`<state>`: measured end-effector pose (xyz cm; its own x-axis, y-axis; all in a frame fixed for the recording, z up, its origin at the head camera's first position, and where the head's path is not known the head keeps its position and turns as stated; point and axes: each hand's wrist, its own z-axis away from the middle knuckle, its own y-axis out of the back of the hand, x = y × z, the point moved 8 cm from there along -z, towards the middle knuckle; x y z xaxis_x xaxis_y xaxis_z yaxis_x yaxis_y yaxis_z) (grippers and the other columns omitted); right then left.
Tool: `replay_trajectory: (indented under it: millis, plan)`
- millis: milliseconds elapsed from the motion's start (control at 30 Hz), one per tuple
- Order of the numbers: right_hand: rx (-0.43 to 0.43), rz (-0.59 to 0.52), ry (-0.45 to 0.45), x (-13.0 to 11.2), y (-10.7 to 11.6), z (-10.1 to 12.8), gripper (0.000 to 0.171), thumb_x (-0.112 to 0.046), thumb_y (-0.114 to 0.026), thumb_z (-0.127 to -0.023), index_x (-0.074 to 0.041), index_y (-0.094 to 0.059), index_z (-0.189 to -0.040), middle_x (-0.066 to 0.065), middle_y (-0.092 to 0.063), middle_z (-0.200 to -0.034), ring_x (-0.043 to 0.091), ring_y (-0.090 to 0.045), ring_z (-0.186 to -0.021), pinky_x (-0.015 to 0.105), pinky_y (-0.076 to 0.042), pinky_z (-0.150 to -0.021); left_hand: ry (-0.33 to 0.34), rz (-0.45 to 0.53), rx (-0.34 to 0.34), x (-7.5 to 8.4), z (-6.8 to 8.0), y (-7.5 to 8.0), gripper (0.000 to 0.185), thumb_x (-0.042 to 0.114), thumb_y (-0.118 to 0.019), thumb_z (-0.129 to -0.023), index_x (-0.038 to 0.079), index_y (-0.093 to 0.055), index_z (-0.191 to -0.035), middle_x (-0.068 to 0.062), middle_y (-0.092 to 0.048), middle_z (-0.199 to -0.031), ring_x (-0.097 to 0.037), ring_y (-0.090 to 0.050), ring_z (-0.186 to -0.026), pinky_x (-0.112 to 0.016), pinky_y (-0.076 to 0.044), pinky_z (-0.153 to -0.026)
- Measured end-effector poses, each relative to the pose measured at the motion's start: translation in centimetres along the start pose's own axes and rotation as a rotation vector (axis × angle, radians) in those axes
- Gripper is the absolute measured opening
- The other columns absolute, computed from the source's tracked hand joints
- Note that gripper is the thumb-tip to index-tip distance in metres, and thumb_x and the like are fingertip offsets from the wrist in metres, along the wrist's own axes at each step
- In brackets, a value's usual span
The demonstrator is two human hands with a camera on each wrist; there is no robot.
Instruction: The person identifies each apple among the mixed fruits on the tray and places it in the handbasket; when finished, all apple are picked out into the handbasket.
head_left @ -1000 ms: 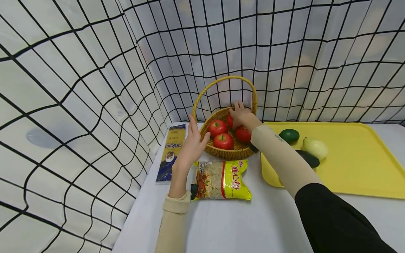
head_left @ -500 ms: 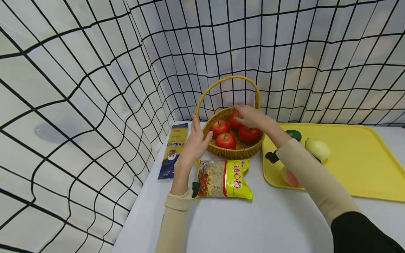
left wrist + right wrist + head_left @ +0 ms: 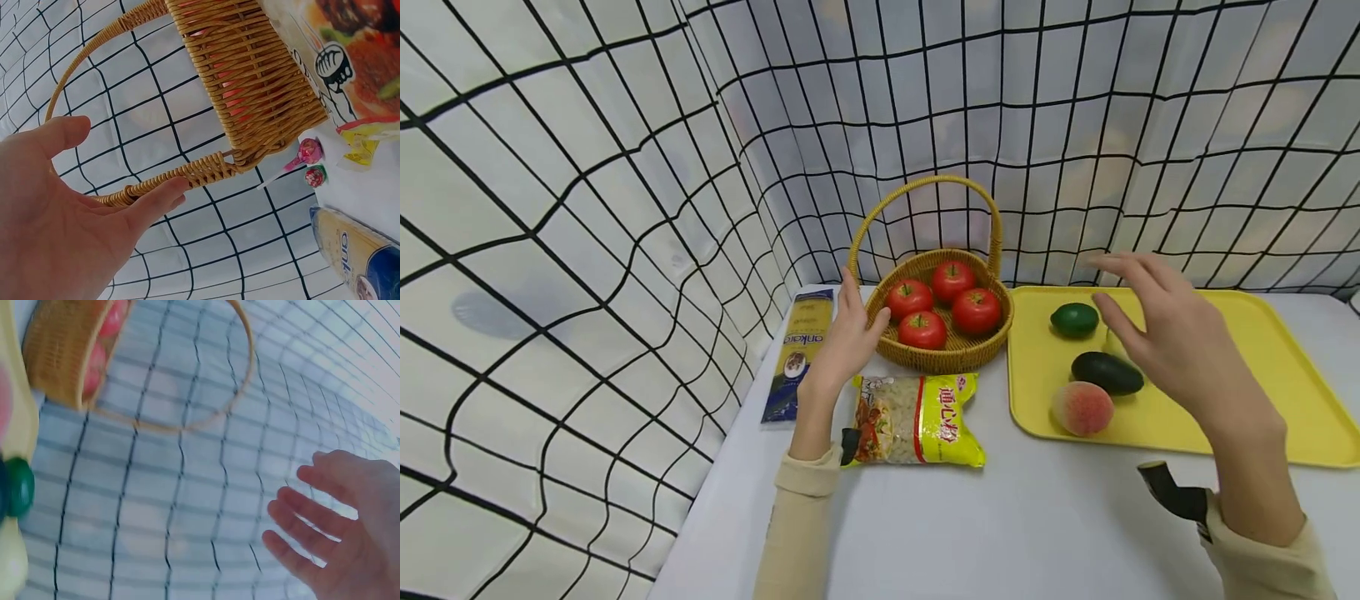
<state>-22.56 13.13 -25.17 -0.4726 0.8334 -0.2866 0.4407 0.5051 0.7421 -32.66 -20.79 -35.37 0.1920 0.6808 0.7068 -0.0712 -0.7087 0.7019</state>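
Note:
A wicker basket (image 3: pixel 943 359) with a tall arched handle stands at the back, holding several red apples (image 3: pixel 922 331). My left hand (image 3: pixel 838 346) is at the basket's left side, fingers extended and thumb apart. In the left wrist view its fingers (image 3: pixel 153 203) lie along the handle's base; whether they touch it I cannot tell. My right hand (image 3: pixel 1187 350) is raised over the yellow tray (image 3: pixel 1240 417), fingers loosely spread, holding nothing. On the tray lie a peach (image 3: pixel 1082 408), a dark avocado-shaped fruit (image 3: pixel 1107 372) and a green oval fruit (image 3: pixel 1074 320).
A yellow pasta bag (image 3: pixel 917 419) lies in front of the basket, a blue-and-gold pasta packet (image 3: pixel 799 354) to its left. The left wrist view shows two lollipops (image 3: pixel 309 150). A pale fruit (image 3: pixel 11 569) is mostly hidden behind my right hand in the head view. Black netting encloses the table.
My right hand has let go of the apple at the back of the basket, withdrawn, and swung right over the tray. My left hand has stayed beside the basket.

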Motion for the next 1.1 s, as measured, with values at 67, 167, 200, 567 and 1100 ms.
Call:
replay_trajectory:
  millis: [67,167,200,567,1100]
  plan:
    - [0.026,0.021,-0.026,0.3,1.3,0.8,0.044,-0.01,-0.069,-0.097,-0.013,-0.06,-0.14,0.017,-0.06,-0.138,0.04,-0.056,-0.125,0.061,-0.051,-0.092,-0.005,0.006,0.005,-0.3,0.1,0.3,0.092,0.044,-0.041,-0.11,0.024,0.035,-0.156,-0.015,0.022,-0.171,-0.038,-0.007,-0.161,-0.057,-0.024,-0.127]
    - [0.038,0.056,-0.034,0.7,2.4,1.0,0.043,-0.009,-0.07,-0.097,-0.01,-0.061,-0.138,0.019,-0.06,-0.136,0.042,-0.056,-0.124,0.063,-0.05,-0.091,0.002,-0.001,0.014,-0.8,0.1,0.8,0.092,0.046,-0.041,-0.11,0.024,0.036,-0.155,-0.015,0.023,-0.171,-0.036,0.001,-0.162,-0.056,-0.021,-0.128]
    - [0.039,0.064,-0.037,0.7,2.7,0.9,0.042,-0.01,-0.069,-0.097,-0.01,-0.061,-0.139,0.019,-0.06,-0.136,0.042,-0.056,-0.124,0.063,-0.05,-0.091,0.005,-0.007,0.016,-0.9,0.1,0.9,0.092,0.046,-0.04,-0.11,0.024,0.036,-0.155,-0.014,0.024,-0.171,-0.035,0.003,-0.162,-0.056,-0.02,-0.129]
    - [0.124,0.076,-0.071,0.5,5.1,0.6,0.046,-0.01,-0.065,-0.1,-0.01,-0.057,-0.145,0.021,-0.055,-0.142,0.043,-0.051,-0.127,0.065,-0.047,-0.095,-0.048,-0.124,0.07,0.6,-0.3,2.5,0.085,0.053,-0.037,-0.109,0.018,0.018,-0.163,-0.005,0.025,-0.171,-0.03,0.015,-0.161,-0.055,-0.013,-0.131]
    - [0.148,-0.082,0.022,-0.9,4.2,0.0,0.059,-0.007,-0.069,-0.097,-0.015,-0.051,-0.152,0.016,-0.047,-0.157,0.041,-0.041,-0.143,0.055,-0.033,-0.123,-0.358,-0.223,0.268,5.5,1.8,3.6,0.055,0.035,-0.045,-0.111,0.016,-0.036,-0.161,-0.01,-0.028,-0.17,-0.031,-0.018,-0.161,-0.053,-0.013,-0.132]
